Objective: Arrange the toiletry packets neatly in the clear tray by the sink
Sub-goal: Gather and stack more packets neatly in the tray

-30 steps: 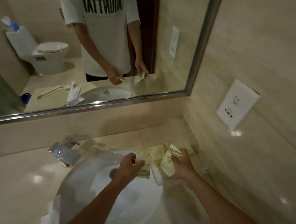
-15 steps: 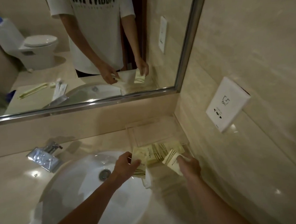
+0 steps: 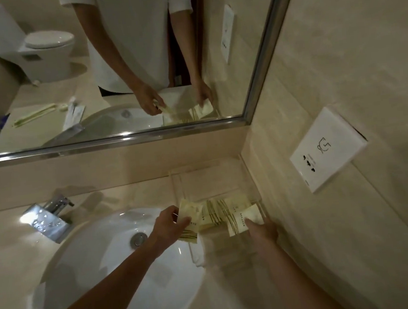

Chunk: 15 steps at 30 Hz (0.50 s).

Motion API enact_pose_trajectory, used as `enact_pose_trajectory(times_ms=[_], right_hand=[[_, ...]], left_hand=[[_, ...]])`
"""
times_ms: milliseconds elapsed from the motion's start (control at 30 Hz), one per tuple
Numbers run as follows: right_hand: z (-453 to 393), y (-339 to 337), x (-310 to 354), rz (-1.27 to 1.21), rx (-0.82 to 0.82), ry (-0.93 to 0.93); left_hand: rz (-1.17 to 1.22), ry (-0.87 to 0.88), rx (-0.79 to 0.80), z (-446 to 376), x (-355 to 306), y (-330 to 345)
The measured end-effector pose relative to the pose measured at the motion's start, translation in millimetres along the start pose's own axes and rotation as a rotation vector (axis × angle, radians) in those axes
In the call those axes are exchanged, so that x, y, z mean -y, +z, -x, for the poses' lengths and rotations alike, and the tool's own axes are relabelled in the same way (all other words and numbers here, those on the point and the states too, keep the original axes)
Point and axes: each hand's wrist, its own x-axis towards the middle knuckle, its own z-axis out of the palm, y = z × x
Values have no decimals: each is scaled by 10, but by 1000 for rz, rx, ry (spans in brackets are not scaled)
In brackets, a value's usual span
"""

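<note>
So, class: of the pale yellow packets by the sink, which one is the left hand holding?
The leftmost packet, at the tray's sink-side edge, pinched by the left hand. The right hand holds the rightmost; the rest lie between.

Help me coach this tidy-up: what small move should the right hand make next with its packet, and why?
Probably lower the right hand's packet flat into the clear tray, beside the packets in the middle. It sits slanted across the row, while the tray's back half looks bare. The left hand grips another packet at the tray's sink-side edge.
</note>
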Motion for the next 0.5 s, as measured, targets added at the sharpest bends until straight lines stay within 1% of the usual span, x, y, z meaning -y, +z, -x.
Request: enact_pose_trajectory(times_ms=[100, 233, 367, 500], right_hand=[[-55, 50, 29, -105, 42, 56], [-96, 141, 50, -146, 91, 59], [-162, 194, 105, -134, 72, 79], [-187, 241, 153, -99, 42, 31]], left_hand=[[7, -1, 0, -42, -4, -10], [10, 0, -10, -100, -3, -38], [44, -21, 8, -138, 2, -57], [56, -42, 20, -165, -1, -54]])
